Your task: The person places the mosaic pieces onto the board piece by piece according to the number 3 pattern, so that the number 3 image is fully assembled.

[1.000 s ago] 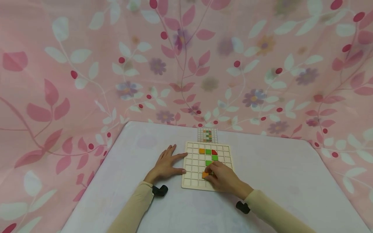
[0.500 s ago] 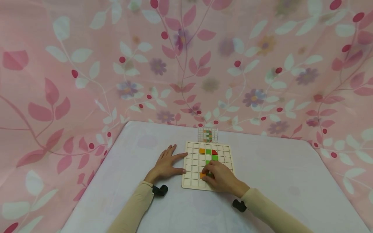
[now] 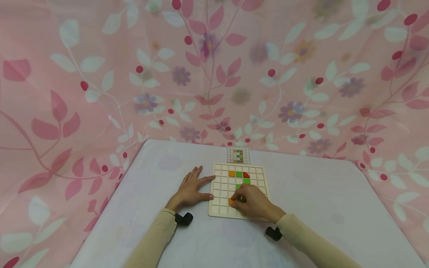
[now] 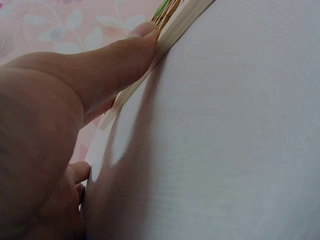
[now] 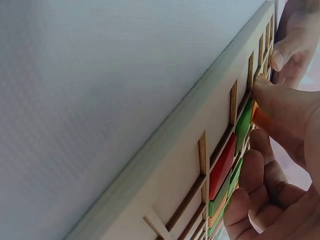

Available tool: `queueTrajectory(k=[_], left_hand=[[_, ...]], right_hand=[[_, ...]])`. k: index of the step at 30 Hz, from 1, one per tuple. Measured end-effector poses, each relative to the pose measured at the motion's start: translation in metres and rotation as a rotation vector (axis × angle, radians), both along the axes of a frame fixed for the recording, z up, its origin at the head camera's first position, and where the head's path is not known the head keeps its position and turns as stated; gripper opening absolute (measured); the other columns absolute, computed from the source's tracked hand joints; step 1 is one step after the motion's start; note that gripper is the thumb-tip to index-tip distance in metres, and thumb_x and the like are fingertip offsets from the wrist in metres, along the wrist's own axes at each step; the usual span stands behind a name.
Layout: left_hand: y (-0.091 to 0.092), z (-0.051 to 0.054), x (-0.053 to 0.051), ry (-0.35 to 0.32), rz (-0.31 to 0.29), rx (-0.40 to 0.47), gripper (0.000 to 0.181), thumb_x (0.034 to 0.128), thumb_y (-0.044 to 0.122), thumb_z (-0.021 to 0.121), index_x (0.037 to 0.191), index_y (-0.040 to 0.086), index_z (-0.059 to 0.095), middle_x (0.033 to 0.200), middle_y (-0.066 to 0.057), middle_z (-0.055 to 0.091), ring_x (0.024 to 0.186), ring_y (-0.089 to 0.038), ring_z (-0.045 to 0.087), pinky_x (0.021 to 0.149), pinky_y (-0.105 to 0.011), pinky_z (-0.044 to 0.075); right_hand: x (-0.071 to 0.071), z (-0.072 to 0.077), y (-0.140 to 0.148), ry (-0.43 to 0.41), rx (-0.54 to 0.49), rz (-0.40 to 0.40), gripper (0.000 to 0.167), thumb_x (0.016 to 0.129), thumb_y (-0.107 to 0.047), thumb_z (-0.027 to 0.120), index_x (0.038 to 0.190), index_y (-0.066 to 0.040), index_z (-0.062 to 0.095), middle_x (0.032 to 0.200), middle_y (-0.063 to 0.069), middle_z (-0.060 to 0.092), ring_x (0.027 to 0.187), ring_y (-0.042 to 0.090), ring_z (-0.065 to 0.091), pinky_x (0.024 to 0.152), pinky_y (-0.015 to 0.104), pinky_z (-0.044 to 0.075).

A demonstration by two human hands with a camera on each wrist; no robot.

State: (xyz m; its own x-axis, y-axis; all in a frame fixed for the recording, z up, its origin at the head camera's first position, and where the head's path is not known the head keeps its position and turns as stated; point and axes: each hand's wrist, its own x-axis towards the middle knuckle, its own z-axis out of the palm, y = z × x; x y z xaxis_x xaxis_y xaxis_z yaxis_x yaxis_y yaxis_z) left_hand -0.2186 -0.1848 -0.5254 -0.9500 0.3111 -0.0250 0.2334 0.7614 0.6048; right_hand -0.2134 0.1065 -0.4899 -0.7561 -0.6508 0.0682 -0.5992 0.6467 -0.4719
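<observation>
A pale wooden grid board (image 3: pixel 217 190) lies on the table with coloured tiles in some of its cells. On the lower part of the board, my right hand (image 3: pixel 254 203) pinches an orange square tile (image 3: pixel 230 201) between thumb and finger. In the right wrist view, a green tile (image 5: pixel 243 125) and a red tile (image 5: pixel 222 167) sit close beside that hand. My left hand (image 3: pixel 191 190) lies spread at the board's left side, thumb and index fingertip touching its edge. The right hand hides some lower cells.
A small pattern card (image 3: pixel 230 156) with coloured squares lies just behind the board. An orange tile (image 3: pixel 232 173), a green tile (image 3: pixel 239 174) and a red rounded tile (image 3: pixel 246 175) sit in an upper row. Floral cloth (image 3: pixel 214 74) hangs behind the white table (image 3: pixel 318 201).
My right hand has slid the orange tile slightly left, uncovering a dark green tile beside it. My left hand has stayed in place.
</observation>
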Motion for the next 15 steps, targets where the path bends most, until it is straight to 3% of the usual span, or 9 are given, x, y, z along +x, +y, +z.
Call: queueTrajectory(k=[8, 15], left_hand=[[-0.0004, 0.0051, -0.0011, 0.006, -0.001, -0.015, 0.075, 0.0895, 0.054, 0.081, 0.157, 0.034, 0.054, 0.178, -0.019, 0.013, 0.166, -0.04, 0.003, 0.132, -0.064, 0.007], [0.0007, 0.002, -0.0003, -0.013, -0.012, -0.017, 0.077, 0.0894, 0.054, 0.081, 0.158, 0.032, 0.053, 0.178, -0.019, 0.01, 0.166, -0.04, 0.001, 0.132, -0.064, 0.006]], right_hand=[[-0.0042, 0.0021, -0.001, -0.01, 0.002, 0.0, 0.015, 0.091, -0.028, 0.086, 0.103, -0.02, 0.08, 0.085, -0.014, 0.063, 0.074, 0.007, 0.054, 0.067, 0.021, 0.046], [-0.0025, 0.0036, 0.0001, -0.064, 0.039, -0.017, 0.017, 0.092, -0.03, 0.085, 0.105, -0.02, 0.08, 0.086, -0.014, 0.062, 0.075, 0.01, 0.055, 0.068, 0.022, 0.046]])
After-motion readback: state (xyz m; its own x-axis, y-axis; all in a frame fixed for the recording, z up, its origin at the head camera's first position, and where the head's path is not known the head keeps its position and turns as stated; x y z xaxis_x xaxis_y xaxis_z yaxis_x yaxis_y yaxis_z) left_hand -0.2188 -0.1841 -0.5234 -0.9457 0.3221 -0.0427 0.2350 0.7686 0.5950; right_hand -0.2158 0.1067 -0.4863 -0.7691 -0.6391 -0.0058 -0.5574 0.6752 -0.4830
